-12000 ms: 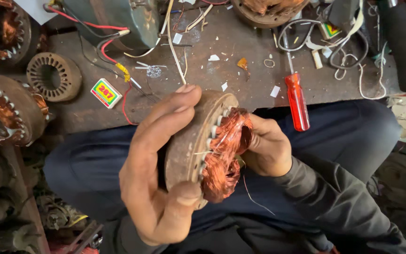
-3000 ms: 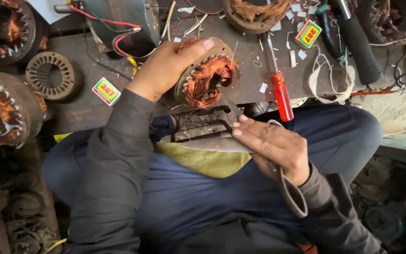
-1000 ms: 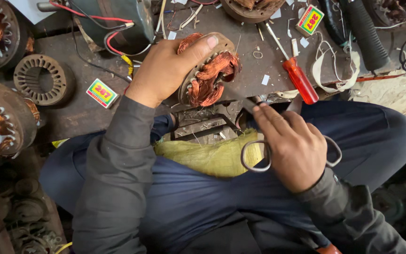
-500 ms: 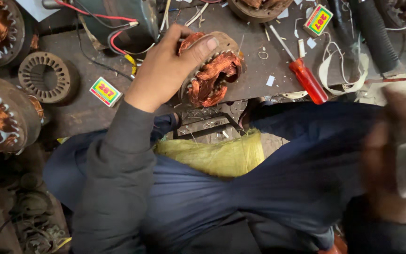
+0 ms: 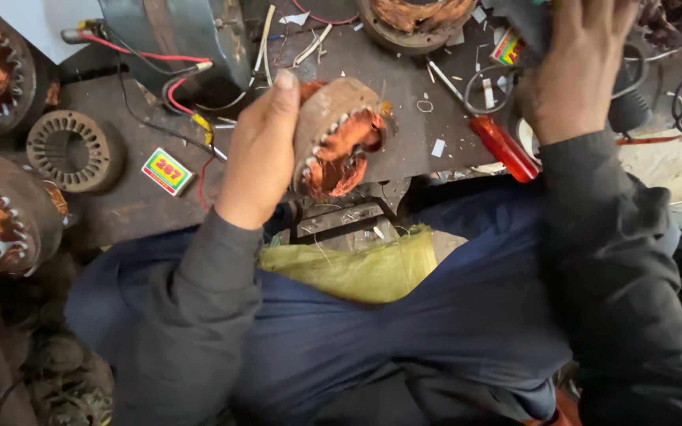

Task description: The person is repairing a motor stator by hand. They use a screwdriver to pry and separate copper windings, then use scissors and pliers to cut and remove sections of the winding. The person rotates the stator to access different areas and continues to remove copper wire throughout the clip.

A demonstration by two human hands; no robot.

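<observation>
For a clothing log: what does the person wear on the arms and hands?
Both arms are in long, dark grey sleeves that reach the wrists. The left hand and right hand are bare: no gloves, and no rings or watch show.

Even, soft daylight; we see only faint shadows and no glare. Centre sharp. Right hand slightly motion-blurred at the top edge; lower corners dim.
</observation>
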